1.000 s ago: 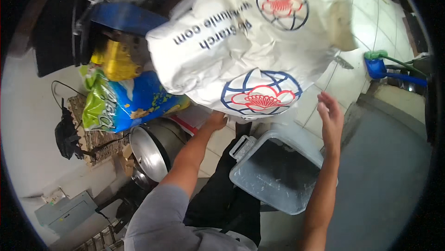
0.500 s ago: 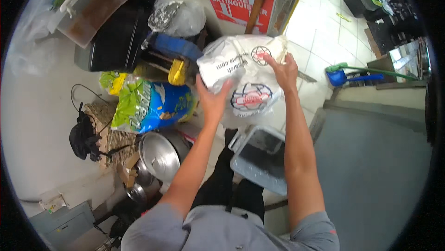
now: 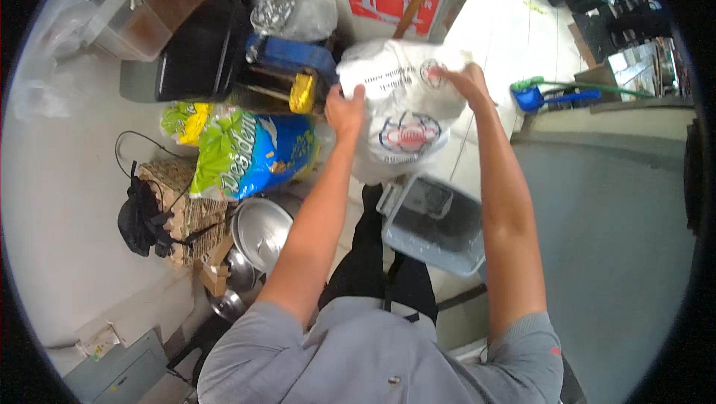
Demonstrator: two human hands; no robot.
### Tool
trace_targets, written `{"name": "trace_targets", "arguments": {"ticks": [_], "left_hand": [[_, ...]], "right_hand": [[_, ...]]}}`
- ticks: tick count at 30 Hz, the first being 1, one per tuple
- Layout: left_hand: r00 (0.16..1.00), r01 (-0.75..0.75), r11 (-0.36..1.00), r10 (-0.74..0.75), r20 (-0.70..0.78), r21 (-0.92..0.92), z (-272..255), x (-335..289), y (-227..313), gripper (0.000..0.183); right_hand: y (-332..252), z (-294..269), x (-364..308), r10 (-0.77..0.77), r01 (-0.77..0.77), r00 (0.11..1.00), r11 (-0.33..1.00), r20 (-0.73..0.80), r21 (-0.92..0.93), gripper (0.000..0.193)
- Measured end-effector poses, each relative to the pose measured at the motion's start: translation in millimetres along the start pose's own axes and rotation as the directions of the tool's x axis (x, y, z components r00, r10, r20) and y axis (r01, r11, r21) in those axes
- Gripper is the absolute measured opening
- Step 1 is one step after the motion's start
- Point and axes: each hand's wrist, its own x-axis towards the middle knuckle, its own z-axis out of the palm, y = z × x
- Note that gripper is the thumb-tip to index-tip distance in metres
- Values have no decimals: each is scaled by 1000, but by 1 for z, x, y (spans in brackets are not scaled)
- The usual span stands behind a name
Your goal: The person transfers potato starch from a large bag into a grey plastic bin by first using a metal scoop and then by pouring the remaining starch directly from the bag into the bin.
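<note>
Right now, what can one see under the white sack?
Pale floor tiles show past the right edge of the white sack, and the grey bin shows just below it in the picture. What lies directly under the sack is covered.

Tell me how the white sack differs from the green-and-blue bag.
The white sack is mostly white; the green-and-blue bag is brightly coloured. The left hand and right hand are on the sack; neither touches the bag. The sack shows round red-and-blue emblems; the bag shows large white lettering. Both look bulging and carry print.
</note>
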Motion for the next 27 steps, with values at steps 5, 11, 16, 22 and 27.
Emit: {"name": "trace_targets", "arguments": {"ticks": [5, 11, 16, 22, 27], "left_hand": [[992, 18, 1000, -20, 128, 23, 12, 4, 39, 103], [992, -3, 988, 23, -128, 155, 32, -11, 42, 90], [968, -45, 999, 42, -246, -8, 36, -10, 11, 63], [983, -41, 998, 33, -182, -40, 4, -38, -18, 56], [989, 88, 996, -85, 123, -22, -44, -51, -7, 64]], "right_hand": [[12, 24, 16, -104, 100, 974, 994, -200, -30, 67], [23, 15, 11, -70, 78, 993, 994, -99, 79, 62], [15, 14, -5, 21, -45, 997, 931, 70, 361, 47], [7, 14, -64, -221, 223, 974, 875, -54, 429, 47], [19, 5, -93, -224, 75, 957, 803, 183, 591, 50]]}}
